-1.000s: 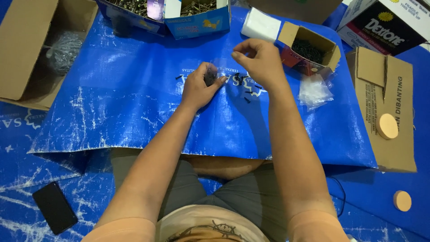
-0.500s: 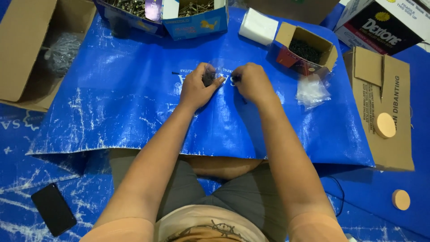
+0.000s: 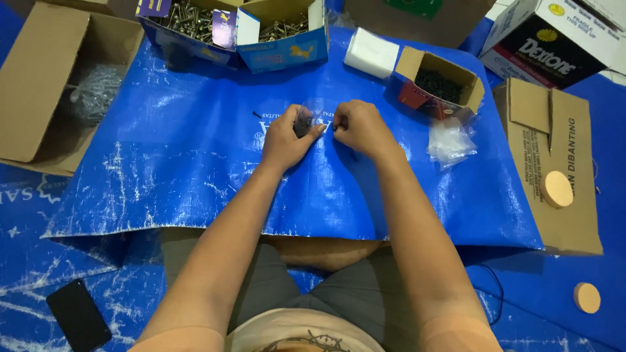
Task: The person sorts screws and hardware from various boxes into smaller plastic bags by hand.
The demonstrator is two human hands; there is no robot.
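The left hand has its fingers closed around a small clear bag of dark screws, pinning it against the blue tarp near the middle of the view. Just at 3 o'clock of it, the right hand is curled with its fingers narrow and tucked down at the bag's mouth; whether they pinch a screw cannot be told. A single loose dark screw lies on the tarp at 9 o'clock of the left hand.

Farther out, at 1 o'clock of the right hand, stands an open brown carton of black screws, with a crumpled heap of clear bags at 6 o'clock of it. At 12 o'clock sit open blue boxes of pale screws and a white block. A flat cardboard sheet carrying a round wooden disc lies at 3 o'clock, and a dark phone at 7 o'clock.
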